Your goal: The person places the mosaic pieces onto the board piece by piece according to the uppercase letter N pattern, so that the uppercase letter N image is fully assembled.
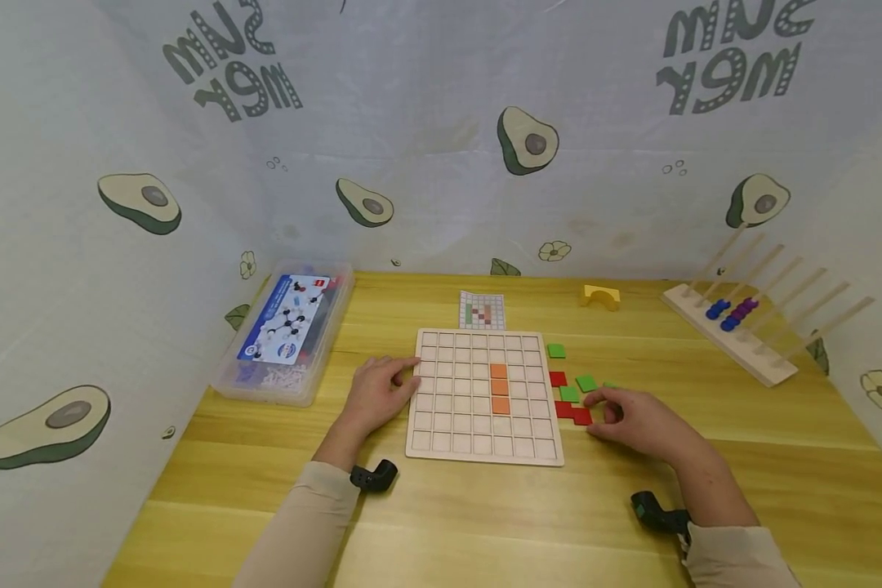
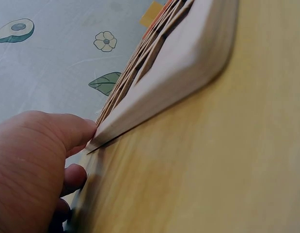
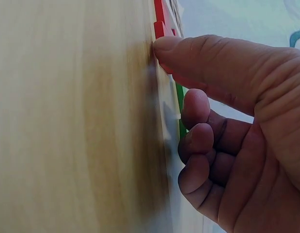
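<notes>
A wooden grid board [image 1: 442, 425] lies flat on the table, with three orange square tiles [image 1: 499, 387] in a column of its cells. My left hand [image 1: 377, 394] rests at the board's left edge, its index finger and thumb touching the rim. Right of the board are loose red tiles [image 1: 582, 416] and green tiles [image 1: 586, 384]. Among them is my right hand [image 1: 639, 418], fingers loosely bent. In the right wrist view the thumb tip is against a red tile [image 3: 162, 29], and the other fingertips stand apart from the thumb. One green tile is partly hidden behind this hand.
Behind the board lies a small printed pattern card [image 1: 482, 312]. A clear plastic box [image 1: 287, 335] sits at the left, a yellow arch block [image 1: 599, 296] at the back, and a wooden peg rack [image 1: 731, 335] with blue and purple pieces at the right. Patterned cloth [image 1: 426, 122] walls the table.
</notes>
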A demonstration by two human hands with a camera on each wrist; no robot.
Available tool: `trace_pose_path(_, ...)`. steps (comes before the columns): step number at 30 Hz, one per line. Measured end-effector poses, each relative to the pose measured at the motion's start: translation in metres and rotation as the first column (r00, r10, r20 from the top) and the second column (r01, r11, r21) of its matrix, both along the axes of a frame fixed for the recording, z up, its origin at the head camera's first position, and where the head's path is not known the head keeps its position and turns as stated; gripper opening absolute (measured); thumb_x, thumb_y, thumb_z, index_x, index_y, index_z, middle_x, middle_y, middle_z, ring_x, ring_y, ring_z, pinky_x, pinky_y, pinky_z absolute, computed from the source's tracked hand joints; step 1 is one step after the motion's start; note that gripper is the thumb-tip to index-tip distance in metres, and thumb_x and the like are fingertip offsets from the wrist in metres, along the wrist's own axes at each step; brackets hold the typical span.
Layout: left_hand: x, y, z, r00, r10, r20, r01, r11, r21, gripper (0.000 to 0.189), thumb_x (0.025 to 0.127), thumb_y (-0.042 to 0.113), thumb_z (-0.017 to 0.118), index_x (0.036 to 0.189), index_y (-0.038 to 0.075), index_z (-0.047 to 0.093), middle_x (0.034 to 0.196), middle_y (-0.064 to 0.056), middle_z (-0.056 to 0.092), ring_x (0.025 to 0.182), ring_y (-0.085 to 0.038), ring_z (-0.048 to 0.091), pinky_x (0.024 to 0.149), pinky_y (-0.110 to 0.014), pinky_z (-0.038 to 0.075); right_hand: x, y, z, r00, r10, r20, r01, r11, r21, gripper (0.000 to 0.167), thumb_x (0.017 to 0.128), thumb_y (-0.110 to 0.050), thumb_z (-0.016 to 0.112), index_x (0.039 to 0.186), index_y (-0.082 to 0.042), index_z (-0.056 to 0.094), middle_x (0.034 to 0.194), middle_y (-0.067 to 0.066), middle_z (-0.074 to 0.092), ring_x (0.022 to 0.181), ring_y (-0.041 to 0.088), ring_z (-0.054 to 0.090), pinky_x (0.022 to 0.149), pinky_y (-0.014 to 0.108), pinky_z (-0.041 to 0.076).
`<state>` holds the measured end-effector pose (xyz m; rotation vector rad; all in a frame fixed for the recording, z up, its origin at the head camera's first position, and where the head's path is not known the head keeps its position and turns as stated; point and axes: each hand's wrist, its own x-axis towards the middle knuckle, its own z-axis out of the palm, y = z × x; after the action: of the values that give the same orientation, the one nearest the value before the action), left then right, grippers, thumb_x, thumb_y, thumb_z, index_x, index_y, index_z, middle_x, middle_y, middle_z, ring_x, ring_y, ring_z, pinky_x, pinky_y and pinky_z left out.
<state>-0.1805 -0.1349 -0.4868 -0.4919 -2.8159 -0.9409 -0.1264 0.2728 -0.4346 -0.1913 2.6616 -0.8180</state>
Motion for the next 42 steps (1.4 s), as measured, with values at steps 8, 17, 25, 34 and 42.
trace_pose_path(8,0.000,0.000,0.000,1.000,0.001,0.002,-0.001,1.000,-0.007,0.035,0.097,0.030,0.069,0.130,0.020,0.072,0.075,0.006,0.054,0.074,-0.013,0.045,0.080,-0.036,0.035,0.000,-0.001,0.001,1.000,0.008,-0.024,-0.007,1.000,0.025,0.026,0.092,-0.022,0.076,0.113,-0.010,0.067,0.079,0.001,0.050,0.067,0.016,0.045,0.057,0.028,0.033)
trace_pose_path(17,0.000,0.000,0.000,1.000,0.008,0.013,-0.008,1.000,-0.003,0.035,0.098,0.030,0.069,0.131,0.020,0.072,0.075,0.006,0.054,0.076,-0.014,0.045,0.082,-0.037,0.035,-0.001,-0.001,0.001,0.999,0.014,-0.035,-0.013,0.999,0.037,0.022,0.092,-0.022,0.075,0.110,-0.011,0.067,0.079,0.001,0.051,0.066,0.016,0.045,0.056,0.027,0.033)
trace_pose_path(25,0.001,0.001,0.001,1.000,0.014,0.010,-0.014,1.000,0.000,0.035,0.097,0.030,0.069,0.130,0.020,0.072,0.075,0.006,0.054,0.076,-0.015,0.043,0.078,-0.036,0.034,0.003,-0.004,0.009,0.998,-0.005,-0.055,0.008,0.998,0.061,0.023,0.095,-0.027,0.072,0.111,-0.013,0.067,0.081,0.001,0.052,0.068,0.016,0.046,0.057,0.028,0.034)
trace_pose_path(34,0.002,0.001,0.001,1.000,0.007,0.012,-0.007,1.000,0.003,0.035,0.098,0.030,0.069,0.131,0.019,0.072,0.075,0.006,0.053,0.075,-0.014,0.044,0.080,-0.037,0.034,0.003,-0.026,0.019,0.995,0.035,-0.095,-0.035,0.999,0.000,0.021,0.093,-0.030,0.075,0.107,-0.016,0.068,0.079,-0.001,0.052,0.070,0.015,0.047,0.058,0.026,0.036)
trace_pose_path(42,0.002,0.000,0.000,1.000,0.006,-0.006,-0.006,1.000,0.008,0.034,0.097,0.029,0.069,0.130,0.019,0.072,0.074,0.006,0.053,0.074,-0.014,0.043,0.079,-0.036,0.034,-0.003,-0.054,0.017,0.992,0.103,-0.068,-0.107,0.993,-0.054,0.021,0.090,-0.027,0.079,0.104,-0.015,0.069,0.076,-0.001,0.051,0.072,0.015,0.048,0.060,0.025,0.037)
